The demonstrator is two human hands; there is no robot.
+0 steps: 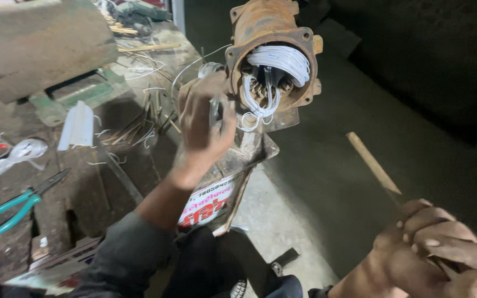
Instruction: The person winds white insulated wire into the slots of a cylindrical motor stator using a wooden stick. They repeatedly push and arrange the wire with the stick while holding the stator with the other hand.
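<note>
Rusty stator (272, 33): white coils (280, 62) partly seated, loops hanging loose.
Left hand (204, 118): pinching wire at rim.
Right hand (437, 248): clenched on stick (372, 162).

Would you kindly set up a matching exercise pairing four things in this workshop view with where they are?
Things:
1. pliers
2. white wire coils
3. wooden stick
4. motor housing

Places:
A. held in the right hand
B. lying on the workbench, at the left
C. inside the open end of the housing
D. rusty, beside the left hand

Pairs: 1-B, 2-C, 3-A, 4-D
</note>
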